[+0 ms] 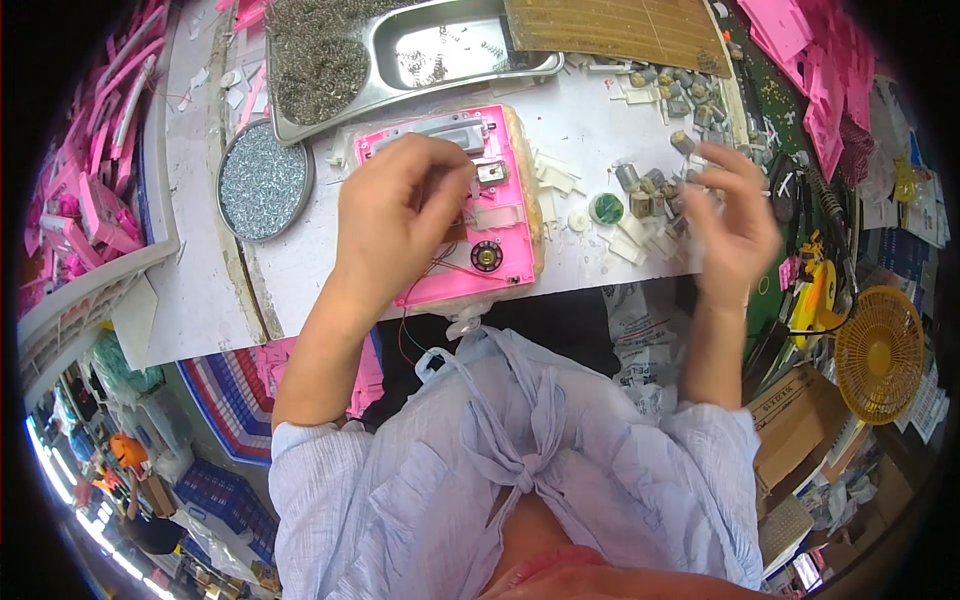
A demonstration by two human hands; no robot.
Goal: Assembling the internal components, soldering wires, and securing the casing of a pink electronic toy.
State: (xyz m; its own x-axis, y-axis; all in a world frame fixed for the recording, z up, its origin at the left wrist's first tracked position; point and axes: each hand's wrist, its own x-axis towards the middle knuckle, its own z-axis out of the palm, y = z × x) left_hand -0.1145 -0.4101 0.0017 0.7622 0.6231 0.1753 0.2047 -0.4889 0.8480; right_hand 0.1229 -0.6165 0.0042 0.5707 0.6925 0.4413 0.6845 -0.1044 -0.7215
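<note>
My left hand (395, 210) is over a pink plastic housing (430, 289), its thumb and fingers pinched together. What they hold, if anything, is hidden. The housing lies on a padded, plastic-wrapped block and carries a grey panel, a small metal-framed part (492, 174), a clear strip (497, 216) and a round black speaker (487, 256) with thin wires. To the right, my right hand (738, 228) is raised beside a scatter of small grey cylinders (642, 204), its fingers curved but apart. No object shows between them. White plastic pieces (627, 243) lie among the cylinders.
A round tin of small screws (263, 185) stands left of the housing. Behind it, a metal tray (400, 98) holds springs, with a brown board (620, 35) alongside. Pink parts (95, 215) fill a crate at left. A yellow fan (880, 355) stands at right.
</note>
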